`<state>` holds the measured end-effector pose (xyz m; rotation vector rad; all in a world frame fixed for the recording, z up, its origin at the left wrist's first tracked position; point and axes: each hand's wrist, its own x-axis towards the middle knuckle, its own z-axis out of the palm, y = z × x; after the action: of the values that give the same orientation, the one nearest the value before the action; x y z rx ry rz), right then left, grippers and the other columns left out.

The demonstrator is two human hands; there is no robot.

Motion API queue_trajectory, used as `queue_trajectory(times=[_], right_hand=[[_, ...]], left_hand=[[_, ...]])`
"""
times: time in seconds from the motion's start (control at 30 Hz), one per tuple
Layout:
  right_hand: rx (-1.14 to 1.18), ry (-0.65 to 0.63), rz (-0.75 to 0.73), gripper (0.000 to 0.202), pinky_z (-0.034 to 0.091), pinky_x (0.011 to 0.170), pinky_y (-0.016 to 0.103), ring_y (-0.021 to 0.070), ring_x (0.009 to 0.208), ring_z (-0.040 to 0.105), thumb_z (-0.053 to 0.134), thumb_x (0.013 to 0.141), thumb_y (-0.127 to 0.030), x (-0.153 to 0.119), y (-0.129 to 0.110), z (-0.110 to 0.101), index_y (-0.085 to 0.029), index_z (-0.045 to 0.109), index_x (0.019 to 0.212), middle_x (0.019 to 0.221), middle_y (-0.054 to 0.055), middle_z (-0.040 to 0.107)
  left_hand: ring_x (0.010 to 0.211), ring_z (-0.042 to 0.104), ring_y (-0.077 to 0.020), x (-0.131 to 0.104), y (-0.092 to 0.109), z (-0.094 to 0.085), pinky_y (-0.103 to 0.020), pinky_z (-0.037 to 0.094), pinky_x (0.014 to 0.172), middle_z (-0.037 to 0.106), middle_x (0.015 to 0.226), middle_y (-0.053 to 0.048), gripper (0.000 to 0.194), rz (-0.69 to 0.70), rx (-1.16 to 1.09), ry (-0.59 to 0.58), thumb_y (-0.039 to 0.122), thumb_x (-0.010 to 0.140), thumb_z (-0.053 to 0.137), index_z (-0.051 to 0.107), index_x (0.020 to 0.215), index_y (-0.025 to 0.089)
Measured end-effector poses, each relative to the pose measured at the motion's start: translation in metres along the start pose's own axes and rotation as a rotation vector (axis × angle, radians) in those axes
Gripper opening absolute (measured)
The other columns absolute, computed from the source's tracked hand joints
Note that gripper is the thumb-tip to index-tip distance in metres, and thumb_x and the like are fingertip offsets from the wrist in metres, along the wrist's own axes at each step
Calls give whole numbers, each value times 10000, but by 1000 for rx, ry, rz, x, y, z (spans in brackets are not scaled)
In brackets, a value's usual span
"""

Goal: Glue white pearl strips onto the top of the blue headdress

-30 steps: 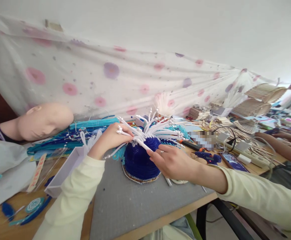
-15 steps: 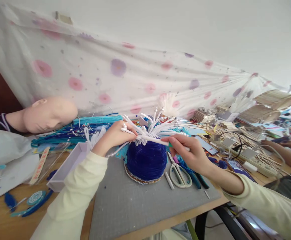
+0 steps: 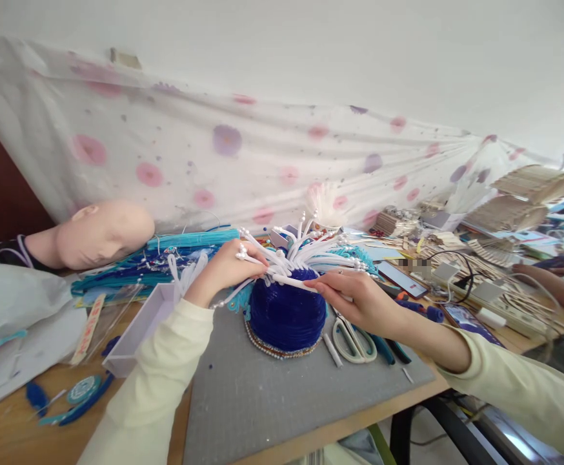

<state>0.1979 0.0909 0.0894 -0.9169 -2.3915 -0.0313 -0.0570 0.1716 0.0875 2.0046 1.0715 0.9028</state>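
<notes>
A dark blue wrapped dome (image 3: pixel 286 316) with a beaded lower rim stands on a grey mat (image 3: pixel 262 400). White cords (image 3: pixel 306 253) tipped with pearl beads fan out from its top. My left hand (image 3: pixel 228 270) is closed on white beaded cords at the dome's upper left. A white stick-like piece (image 3: pixel 294 281) lies across the top of the dome, its right end pinched in my right hand (image 3: pixel 352 294). Its left end meets the cords. Scissors (image 3: pixel 354 339) rest on the mat at the dome's right, beside a short white stick (image 3: pixel 333 351).
A mannequin head (image 3: pixel 102 234) lies at the left behind a white box (image 3: pixel 137 336). Teal-handled pliers (image 3: pixel 383 349) are by the scissors. A phone (image 3: pixel 401 279) and a power strip (image 3: pixel 514 316) are at the right, near another person's hands (image 3: pixel 553 284).
My right hand has shifted slightly left and lower along the white piece, and its green part no longer shows. The whole view has moved a little.
</notes>
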Motion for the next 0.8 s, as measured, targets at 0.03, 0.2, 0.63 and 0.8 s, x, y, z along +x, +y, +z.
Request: queue_trajectory(times=[0.03,0.2,0.63,0.8], right_hand=[[63,-4,84,389,383,541,269,138,536,501,428,1071,-351,1,-1,-1,-157,728,917,599,-8,569],[407,-13,439,435,322,481,245,111,487,407,517,981,-501,9,2,-3,-149,743,861,514,-61,438],[704,-4,764,452,333,397,250,93,374,371,611,843,-571,16,0,-3,-129,706,825,434,-107,353],[761,-3,828,440,339,389,249,85,367,329,635,819,-568,15,2,-1,-133,700,837,422,-122,319]], left_hand=[[504,561,-136,0,0,0,-221,356,453,627,495,18,90,-3,-2,-2,164,640,669,754,617,181],[502,563,-135,1,-1,0,-221,364,452,642,512,18,99,-21,-2,-7,158,643,670,767,649,179],[532,594,-149,1,2,0,-238,404,491,679,543,7,97,-62,-22,-18,139,633,679,765,637,183],[504,560,-136,1,3,0,-232,375,468,646,508,19,106,-60,-24,-22,132,628,667,760,621,182]])
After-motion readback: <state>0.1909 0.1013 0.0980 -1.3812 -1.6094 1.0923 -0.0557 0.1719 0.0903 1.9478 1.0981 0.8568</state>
